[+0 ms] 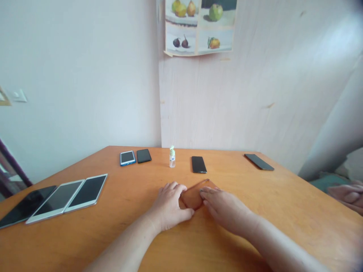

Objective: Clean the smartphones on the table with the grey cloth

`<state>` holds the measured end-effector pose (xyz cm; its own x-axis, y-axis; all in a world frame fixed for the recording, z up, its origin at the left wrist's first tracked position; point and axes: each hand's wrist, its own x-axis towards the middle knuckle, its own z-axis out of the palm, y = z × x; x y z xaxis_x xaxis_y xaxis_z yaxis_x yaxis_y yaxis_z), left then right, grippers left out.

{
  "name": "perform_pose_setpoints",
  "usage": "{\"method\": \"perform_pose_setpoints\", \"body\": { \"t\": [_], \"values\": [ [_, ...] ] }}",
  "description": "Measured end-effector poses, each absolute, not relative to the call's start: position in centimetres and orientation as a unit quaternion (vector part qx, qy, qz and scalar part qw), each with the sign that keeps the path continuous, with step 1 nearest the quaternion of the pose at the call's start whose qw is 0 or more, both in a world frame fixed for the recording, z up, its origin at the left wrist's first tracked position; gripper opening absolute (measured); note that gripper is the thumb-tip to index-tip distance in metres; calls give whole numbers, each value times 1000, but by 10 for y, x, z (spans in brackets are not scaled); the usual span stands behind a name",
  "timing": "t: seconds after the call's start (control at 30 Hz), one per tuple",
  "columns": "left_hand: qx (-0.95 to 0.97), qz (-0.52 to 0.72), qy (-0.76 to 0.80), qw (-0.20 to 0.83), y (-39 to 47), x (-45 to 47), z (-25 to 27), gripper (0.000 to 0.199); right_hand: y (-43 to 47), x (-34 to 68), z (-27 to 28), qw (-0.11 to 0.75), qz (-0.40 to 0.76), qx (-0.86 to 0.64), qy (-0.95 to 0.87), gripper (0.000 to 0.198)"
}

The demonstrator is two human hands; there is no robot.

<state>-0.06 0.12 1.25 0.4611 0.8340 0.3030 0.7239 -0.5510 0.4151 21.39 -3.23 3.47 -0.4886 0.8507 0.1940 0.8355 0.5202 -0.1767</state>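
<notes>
A see-through phone case (194, 196) lies slantwise on the table in front of me, the wood colour showing through it. My left hand (171, 204) grips its left end, with the thumb along the near edge and the fingers at the far side. Across the right part of the case rests my right hand (225, 206), palm down, its fingers stretched out together over the surface. Whether anything lies under those fingertips is hidden. Beyond the case is a black phone (199, 165), and a small pump bottle (172, 158) with a pale green top stands upright to its left.
On the wooden table (272, 219), a blue-cased phone (127, 158) and a dark phone (144, 156) lie far left. Nearer are two white tablets (86, 192) (56, 200) and a black tablet (27, 206). Another dark tablet (258, 161) is back right. Another person's hand (347, 194) shows at right.
</notes>
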Motion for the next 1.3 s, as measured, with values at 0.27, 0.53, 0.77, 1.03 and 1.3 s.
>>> {"method": "perform_pose_setpoints", "body": {
  "t": [0.27,0.53,0.77,1.03,1.3],
  "values": [
    [850,233,457,121,2,-2,14,45,-25,227,30,58,-19,-603,-796,24],
    [848,241,453,130,2,-3,13,46,-30,216,30,149,25,-521,-840,24],
    [856,242,436,139,-2,-4,21,30,-2,245,31,189,40,-621,-760,20],
    [869,245,405,144,-7,-3,27,25,-36,190,29,354,91,-379,-850,28],
    [870,256,399,132,-8,0,28,37,-30,200,29,422,70,-401,-810,26]
  ]
}}
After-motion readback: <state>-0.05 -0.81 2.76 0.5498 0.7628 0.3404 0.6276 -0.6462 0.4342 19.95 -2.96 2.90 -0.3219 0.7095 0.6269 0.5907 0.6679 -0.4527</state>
